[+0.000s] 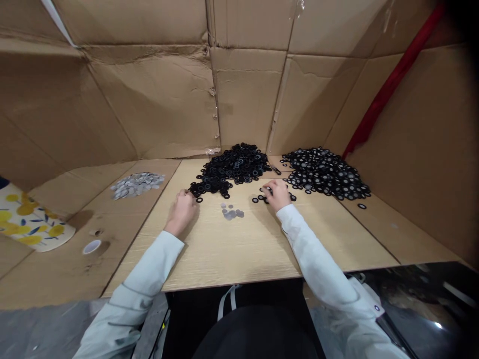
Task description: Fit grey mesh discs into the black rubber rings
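My left hand [182, 211] is at the left edge of a heap of black rings [237, 163], its fingers closed, with a black ring showing at the fingertips. To the right, my right hand [279, 195] has its fingers curled down over a small group of black rings with pale centres [255, 200]. What its fingertips hold, if anything, is hidden. Between my hands lie several loose grey discs [232, 215], flat on the pale board [239, 254]. A single black ring [199, 200] lies just right of my left hand.
A larger heap of pale-centred black rings [325, 172] stands at the back right, with a small metal tool [276, 169] beside it. Grey discs [137, 185] are piled at left. A tape roll [92, 247] and flowered cylinder [35, 219] stand farther left. Cardboard walls [157, 99] enclose the table.
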Demonstrator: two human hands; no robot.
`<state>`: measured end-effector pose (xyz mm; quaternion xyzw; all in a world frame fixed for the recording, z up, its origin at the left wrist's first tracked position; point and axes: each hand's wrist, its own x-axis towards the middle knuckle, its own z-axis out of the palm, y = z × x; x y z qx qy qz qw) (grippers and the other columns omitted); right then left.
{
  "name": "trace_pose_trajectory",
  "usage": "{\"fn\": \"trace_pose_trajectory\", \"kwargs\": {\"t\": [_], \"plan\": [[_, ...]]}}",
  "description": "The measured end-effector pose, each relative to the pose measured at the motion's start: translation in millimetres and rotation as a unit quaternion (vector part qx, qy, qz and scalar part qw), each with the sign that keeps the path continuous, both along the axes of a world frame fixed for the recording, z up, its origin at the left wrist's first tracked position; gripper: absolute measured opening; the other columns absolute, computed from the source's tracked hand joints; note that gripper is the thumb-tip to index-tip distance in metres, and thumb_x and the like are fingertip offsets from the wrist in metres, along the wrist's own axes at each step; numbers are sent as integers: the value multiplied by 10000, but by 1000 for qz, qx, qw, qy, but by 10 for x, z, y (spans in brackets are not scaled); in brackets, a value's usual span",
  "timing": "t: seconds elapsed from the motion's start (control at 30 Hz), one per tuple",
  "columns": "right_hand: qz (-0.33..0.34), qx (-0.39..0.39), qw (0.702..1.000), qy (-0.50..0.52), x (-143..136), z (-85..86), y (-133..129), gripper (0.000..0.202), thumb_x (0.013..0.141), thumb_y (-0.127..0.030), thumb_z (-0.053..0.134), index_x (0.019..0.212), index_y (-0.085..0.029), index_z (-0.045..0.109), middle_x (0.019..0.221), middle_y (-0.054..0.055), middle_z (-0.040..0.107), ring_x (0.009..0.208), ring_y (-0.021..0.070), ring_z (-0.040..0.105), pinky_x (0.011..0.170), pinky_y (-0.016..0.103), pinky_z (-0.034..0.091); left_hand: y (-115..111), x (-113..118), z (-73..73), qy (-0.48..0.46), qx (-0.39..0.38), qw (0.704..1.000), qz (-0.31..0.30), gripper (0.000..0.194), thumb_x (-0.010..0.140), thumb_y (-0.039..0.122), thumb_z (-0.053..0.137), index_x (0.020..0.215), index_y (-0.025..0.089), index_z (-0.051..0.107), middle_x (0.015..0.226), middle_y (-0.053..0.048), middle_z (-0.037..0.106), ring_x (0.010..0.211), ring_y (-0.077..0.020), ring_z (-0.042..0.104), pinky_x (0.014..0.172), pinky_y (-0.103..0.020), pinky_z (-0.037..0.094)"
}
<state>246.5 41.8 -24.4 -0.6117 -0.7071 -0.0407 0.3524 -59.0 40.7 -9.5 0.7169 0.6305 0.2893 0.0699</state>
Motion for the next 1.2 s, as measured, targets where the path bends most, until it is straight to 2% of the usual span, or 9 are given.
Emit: {"fn": "trace_pose_trajectory", "kwargs": {"t": [0.1,0.27,0.43,0.5,0.57,0.7,0.83,1.03,1.2], "plan": [[164,-131,975,-67,-354,1,-53,202,763,-256,574,910,-147,660,933,88,609,909,198,529,849,309,387,-20,116,86,0,64,998,-4,214,759,162,397,804,134,604,1017,-156,564,1002,-264,511,889,-364,378],[203,-212,942,-162,-739,7,-36,311,724,-355,635,948,-141,664,1023,120,603,965,221,532,847,299,383,3,504,245,-245,-34,967,-56,155,749,254,498,792,146,601,848,-98,635,810,-224,583,793,-363,433],[202,-227,943,-133,-779,53,32,101,714,-178,635,801,-169,686,915,64,645,860,167,577,769,240,409,73,752,289,-607,-226,755,-101,133,723,272,591,742,141,595,833,-95,659,779,-170,613,783,-305,458],[197,-228,947,-106,-780,47,32,89,708,-148,628,781,-167,677,882,54,654,823,153,583,750,231,413,78,763,259,-647,-255,714,-82,148,738,285,589,710,140,595,798,-98,661,753,-162,614,767,-294,459],[194,-216,954,-76,-772,35,17,80,720,-140,609,775,-160,664,854,50,657,799,143,581,742,228,412,62,747,216,-642,-266,717,-57,169,744,302,589,691,141,598,762,-98,657,713,-157,608,736,-290,456],[174,-187,966,-30,-671,30,-27,93,743,-168,574,807,-161,640,818,41,652,746,127,572,706,223,413,4,707,131,-573,-235,784,-25,175,703,323,632,684,150,617,768,-90,648,680,-150,586,670,-269,425],[119,-250,959,-55,-527,19,-56,311,571,-199,721,865,-138,638,809,57,650,728,152,574,648,230,419,-20,744,-6,-544,-204,814,-13,174,696,313,626,642,148,611,746,-79,636,650,-135,555,624,-254,392],[111,-291,950,4,-620,-44,-61,239,624,-143,651,862,-149,665,778,31,673,717,131,600,665,208,440,-34,1060,-312,-641,-146,752,-42,210,653,323,647,600,139,559,645,-27,579,608,-108,528,626,-240,396],[140,-257,954,61,-660,-31,-60,197,656,-139,626,846,-158,674,758,17,683,664,119,606,653,210,456,-64,1216,-318,-699,-127,696,-106,246,595,348,696,637,150,555,667,0,561,660,-101,543,679,-232,415]]}}
